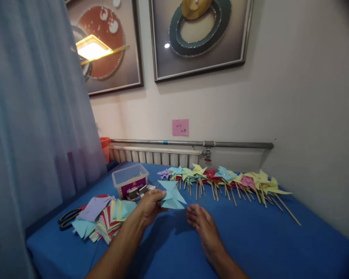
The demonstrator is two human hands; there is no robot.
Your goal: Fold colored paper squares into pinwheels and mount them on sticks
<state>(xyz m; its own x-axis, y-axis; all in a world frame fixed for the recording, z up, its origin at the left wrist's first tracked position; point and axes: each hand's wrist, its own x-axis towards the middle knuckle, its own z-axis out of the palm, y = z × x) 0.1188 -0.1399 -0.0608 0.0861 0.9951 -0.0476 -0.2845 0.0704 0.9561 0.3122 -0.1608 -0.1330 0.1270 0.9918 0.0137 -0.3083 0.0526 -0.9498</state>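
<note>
Pinching a light blue folded paper pinwheel head point(172, 197) at centre frame, our left hand point(149, 207) keeps it lifted off the blue tablecloth point(264, 240), likely so the flaps stay gathered. Our right hand point(203, 224) lies just beside it, lower, fingers loosely spread and holding nothing. Finished paper pinwheels on wooden sticks point(227, 180) lie in a row along the wall; a fanned stack of coloured paper squares point(110, 221) sits at lower left. Black scissors point(68, 219) are half hidden under sheets, and the clear plastic box point(130, 180) has unreadable contents.
</note>
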